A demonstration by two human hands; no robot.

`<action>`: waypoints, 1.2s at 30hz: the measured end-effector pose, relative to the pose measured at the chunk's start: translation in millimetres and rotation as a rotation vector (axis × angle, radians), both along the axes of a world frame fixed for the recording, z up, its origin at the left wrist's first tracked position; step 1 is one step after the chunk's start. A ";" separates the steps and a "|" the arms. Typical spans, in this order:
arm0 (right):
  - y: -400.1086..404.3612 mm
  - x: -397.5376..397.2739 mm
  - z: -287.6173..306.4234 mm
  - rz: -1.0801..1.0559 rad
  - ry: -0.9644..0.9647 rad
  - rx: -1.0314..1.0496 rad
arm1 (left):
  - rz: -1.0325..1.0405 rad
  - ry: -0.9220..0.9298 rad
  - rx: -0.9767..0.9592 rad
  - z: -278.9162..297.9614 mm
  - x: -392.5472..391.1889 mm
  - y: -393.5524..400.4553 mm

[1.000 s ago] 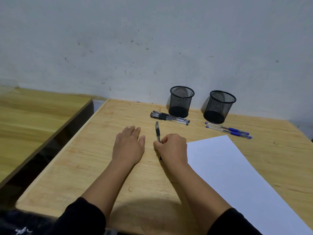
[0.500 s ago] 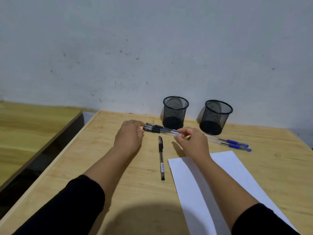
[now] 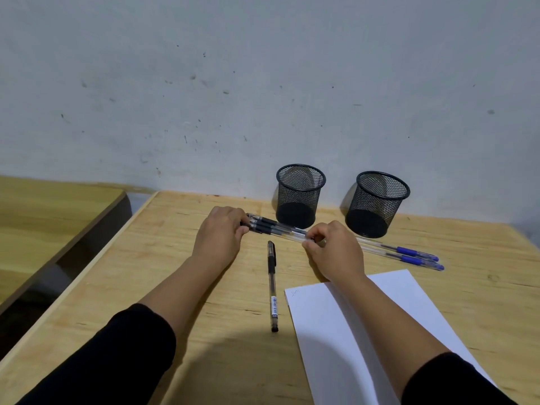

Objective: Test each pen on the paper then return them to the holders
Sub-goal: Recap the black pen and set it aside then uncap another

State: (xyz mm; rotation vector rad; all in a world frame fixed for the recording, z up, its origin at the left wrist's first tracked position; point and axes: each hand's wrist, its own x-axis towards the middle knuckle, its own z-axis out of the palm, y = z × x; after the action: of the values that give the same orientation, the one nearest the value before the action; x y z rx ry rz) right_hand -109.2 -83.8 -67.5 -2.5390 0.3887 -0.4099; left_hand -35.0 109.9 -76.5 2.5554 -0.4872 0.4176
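Observation:
A bundle of black pens [image 3: 277, 228] lies across the table in front of the left mesh holder [image 3: 299, 194]. My left hand [image 3: 220, 238] grips its left end and my right hand [image 3: 333, 249] pinches its right end. One black pen [image 3: 273, 285] lies alone, lengthwise, between my forearms. Two blue pens [image 3: 409, 255] lie side by side in front of the right mesh holder [image 3: 378, 203]. The white paper [image 3: 327, 314] lies under my right forearm, with a small scribble near its top left corner. Both holders stand upright with no pens showing in them.
The wooden table [image 3: 163, 282] ends at a left edge with a dark gap beyond it, then a second wooden table [image 3: 49, 217]. A grey wall rises just behind the holders.
My right hand let go of the single black pen, which now lies on the table. Both hands moved forward and closed on the ends of the black pen bundle.

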 end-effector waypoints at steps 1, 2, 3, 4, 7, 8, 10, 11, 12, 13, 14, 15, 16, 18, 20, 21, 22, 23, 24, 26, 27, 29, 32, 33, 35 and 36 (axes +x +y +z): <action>-0.2 -0.7 0.0 0.011 -0.001 -0.008 | -0.003 -0.007 0.001 -0.9 0.4 0.2; -0.3 -1.3 -0.1 0.019 -0.004 -0.013 | -0.005 -0.011 0.003 -1.6 0.9 0.3; -0.2 -1.5 0.1 0.020 -0.005 -0.014 | -0.004 -0.013 0.008 -1.6 1.1 0.1; 0.0 -1.6 0.4 0.020 -0.002 -0.013 | -0.001 -0.012 0.017 -1.3 1.1 -0.1; 2.3 -2.7 0.9 0.023 0.013 -0.026 | 0.003 -0.010 0.049 0.5 -0.8 0.0; 3.4 -3.3 0.3 0.031 0.019 -0.036 | 0.001 -0.009 0.053 1.1 -2.1 0.2; 5.4 -5.5 -0.5 0.048 0.035 -0.054 | -0.005 -0.004 0.060 1.9 -5.2 0.9; 5.9 -7.0 0.0 0.056 0.042 -0.049 | -0.008 -0.001 0.066 2.0 -6.6 1.3; 6.0 -8.3 1.7 0.064 0.045 -0.030 | -0.008 0.006 0.073 2.5 -8.0 1.9; 5.7 -9.2 5.5 0.071 0.044 0.008 | -0.008 0.017 0.070 3.6 -9.5 2.7; 4.9 -10.1 10.9 0.078 0.037 0.060 | -0.005 0.038 0.047 5.5 -11.5 3.6; 3.5 -11.1 16.7 0.084 0.022 0.122 | -0.009 0.064 0.004 8.2 -13.7 4.1; 1.7 -12.6 23.4 0.090 -0.004 0.190 | -0.028 0.090 -0.057 11.7 -16.6 3.7; -1.5 -18.1 39.0 0.087 -0.083 0.369 | -0.084 0.113 -0.215 21.7 -24.8 0.6; -3.7 -26.9 53.7 0.073 -0.200 0.688 | -0.109 0.095 -0.365 35.9 -34.7 -3.8; -4.1 -32.2 59.8 0.073 -0.246 0.881 | -0.119 0.074 -0.408 43.5 -39.6 -6.4; -3.6 -37.2 64.3 0.081 -0.281 1.054 | -0.135 0.055 -0.435 50.7 -44.5 -10.1; -2.0 -41.8 66.9 0.102 -0.300 1.179 | -0.163 0.042 -0.451 57.4 -49.9 -14.8; 0.6 -46.1 67.9 0.133 -0.302 1.248 | -0.198 0.033 -0.458 62.9 -56.2 -20.9; 6.4 -53.7 67.7 0.204 -0.300 1.298 | -0.261 0.012 -0.480 70.8 -70.6 -33.4; 8.4 -57.9 67.8 0.226 -0.309 1.318 | -0.281 -0.003 -0.501 72.5 -76.6 -38.2; 9.6 -66.5 67.4 0.241 -0.329 1.348 | -0.312 -0.033 -0.520 73.0 -87.8 -44.5; 10.0 -79.9 67.4 0.235 -0.325 1.295 | -0.362 -0.089 -0.461 71.8 -102.9 -47.3; 6.6 -84.0 67.9 0.222 -0.342 1.280 | -0.341 -0.090 -0.476 71.5 -106.3 -44.8; -10.2 -94.0 72.3 0.160 -0.433 1.305 | -0.190 -0.031 -0.604 73.9 -105.6 -29.9; -22.1 -99.6 75.4 0.128 -0.491 1.318 | -0.094 -0.014 -0.644 73.7 -101.9 -18.7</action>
State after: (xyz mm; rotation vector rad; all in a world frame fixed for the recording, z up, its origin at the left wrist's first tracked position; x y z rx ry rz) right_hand -208.7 -105.9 7.9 -1.1268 0.1835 -0.4801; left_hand -136.9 91.2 -2.8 1.9038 -0.3950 0.4680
